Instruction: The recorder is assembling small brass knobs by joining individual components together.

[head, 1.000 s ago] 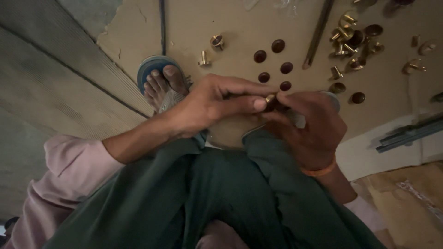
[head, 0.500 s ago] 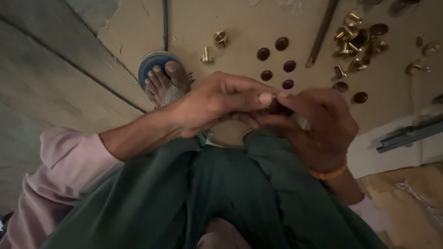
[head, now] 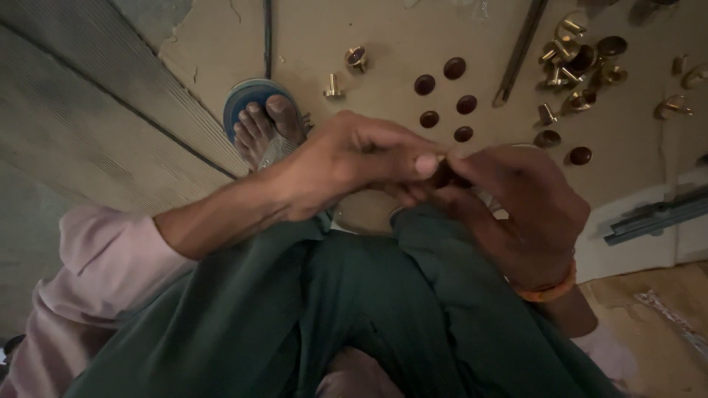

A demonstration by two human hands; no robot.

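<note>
Two hands meet at the middle of the frame, above the person's knees in dark green trousers [head: 354, 309]. The left hand [head: 346, 166] reaches in from the left side, its pink sleeve [head: 96, 273] pushed up the forearm, and its fingers are curled with thumb and forefinger pinched together at the tip. The right hand [head: 527, 210] comes up from the lower right, wearing an orange band [head: 549, 289] at the wrist, its fingers bent and closed toward the left one. Between the two sets of fingertips sits a small dark round piece [head: 442, 175], gripped by both hands; most of it is hidden by the fingers, so its shape cannot be told exactly.

On the tan board [head: 383, 29] across the top of the frame lie several dark brown round caps [head: 455, 68] in a loose cluster at upper centre, just above the hands. A heap of brass fittings [head: 571, 63] lies at the upper right, and two single brass pieces [head: 357, 57] lie at upper centre-left. A thin dark rod [head: 520, 51] slants between the caps and the heap. A bare foot in a blue sandal [head: 258, 118] rests at upper left of the hands. A grey metal strip [head: 653, 217] lies at the right edge.
</note>
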